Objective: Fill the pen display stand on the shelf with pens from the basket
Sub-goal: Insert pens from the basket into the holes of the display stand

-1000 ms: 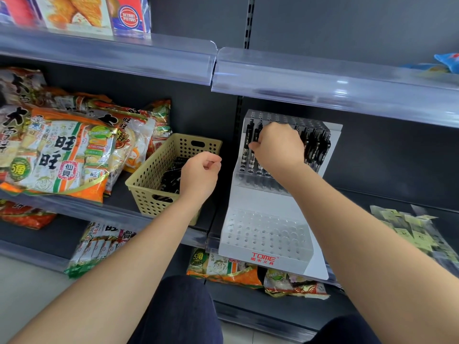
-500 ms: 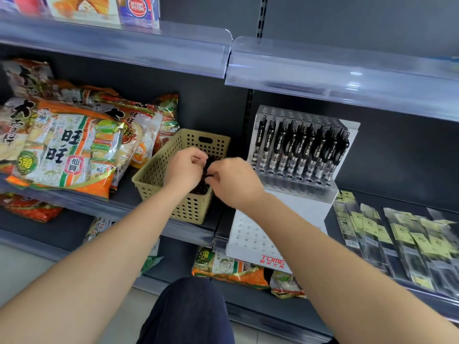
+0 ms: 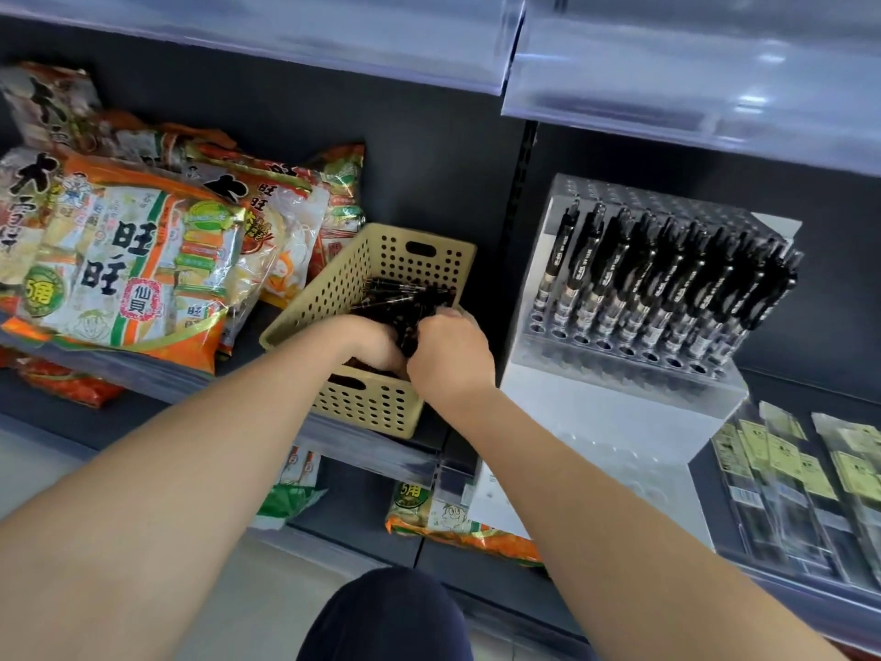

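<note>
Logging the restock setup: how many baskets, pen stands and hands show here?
basket: 1
pen stand: 1
hands: 2, left hand and right hand
Total: 4

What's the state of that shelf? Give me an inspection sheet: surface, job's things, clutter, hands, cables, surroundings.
Surface: dark shelf carries basket and pen display stand side by side.
Job's things: basket holds loose pens; stand has one row of pens, empty holes in front.
Clutter: snack bags left of basket; flat packets right of stand.
Hands: left hand, right hand both in the basket among pens; grips hidden.
Cables: nothing seen.
Surroundings: upper shelf overhead; lower shelf with snacks.
</note>
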